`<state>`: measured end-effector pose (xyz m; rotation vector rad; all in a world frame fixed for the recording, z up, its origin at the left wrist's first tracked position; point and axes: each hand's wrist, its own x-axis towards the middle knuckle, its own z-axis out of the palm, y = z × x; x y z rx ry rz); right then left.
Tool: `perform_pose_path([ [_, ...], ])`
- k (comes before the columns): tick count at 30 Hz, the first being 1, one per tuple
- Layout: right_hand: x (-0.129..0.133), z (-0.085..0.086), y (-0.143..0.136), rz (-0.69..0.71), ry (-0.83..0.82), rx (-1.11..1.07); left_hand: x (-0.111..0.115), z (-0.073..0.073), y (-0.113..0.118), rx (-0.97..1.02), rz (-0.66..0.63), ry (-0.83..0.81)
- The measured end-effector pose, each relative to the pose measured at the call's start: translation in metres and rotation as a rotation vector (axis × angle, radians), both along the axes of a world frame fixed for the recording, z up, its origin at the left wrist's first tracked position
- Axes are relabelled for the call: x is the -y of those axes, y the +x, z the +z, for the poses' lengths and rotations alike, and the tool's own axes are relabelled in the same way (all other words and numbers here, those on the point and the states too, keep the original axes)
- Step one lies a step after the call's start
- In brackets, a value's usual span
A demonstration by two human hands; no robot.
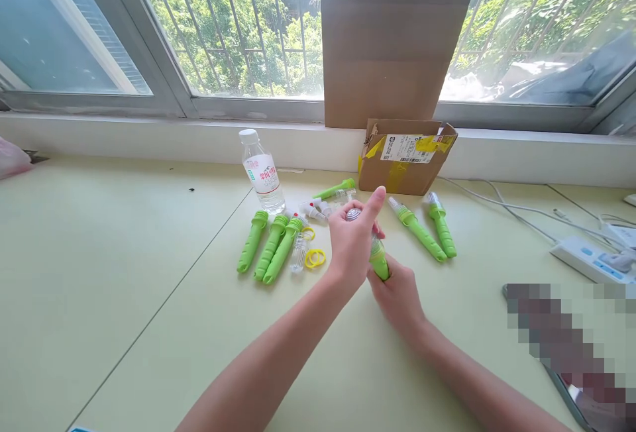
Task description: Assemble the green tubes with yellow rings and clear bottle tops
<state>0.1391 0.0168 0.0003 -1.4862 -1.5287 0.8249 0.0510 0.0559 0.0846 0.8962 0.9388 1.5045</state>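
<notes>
My left hand [350, 240] is closed around the upper, clear end of a green flashlight-like stick [379, 265], its thumb pointing up. Lower down, my right hand [397, 286] grips the green handle, and the fingers hide much of it. A clear ribbed domed piece [353, 214] shows at my left fingers. Just left of my hands lie a clear ribbed cap [299, 252], yellow rings [315, 259] and small white parts with red dots [313, 210]. Green handles with threaded tops [271, 246] lie beyond these. To the right rest two green sticks with clear caps [420, 230].
A water bottle [262, 173] stands behind the green handles. At the back is an open cardboard box [405, 157], with a brown cardboard sheet [387, 41] against the window. A power strip [593, 260] with cables and a phone-like object [561, 385] lie on the right.
</notes>
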Motion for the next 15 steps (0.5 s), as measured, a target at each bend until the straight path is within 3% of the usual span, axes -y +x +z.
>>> perform_pose_path([
  [4, 0.005, 0.004, -0.007, 0.159, -0.074, -0.177, -0.004, 0.001, -0.007, 0.006, -0.067, 0.007],
  [11, 0.003, 0.014, -0.001, 0.442, -0.455, -0.381, -0.013, 0.002, -0.022, 0.065, -0.306, -0.015],
  [13, 0.003, 0.014, -0.001, 0.458, -0.47, -0.378, -0.014, 0.002, -0.024, 0.09, -0.384, 0.0],
  [15, 0.004, 0.012, -0.004, 0.382, -0.414, -0.349, -0.015, 0.0, -0.025, 0.101, -0.441, 0.015],
])
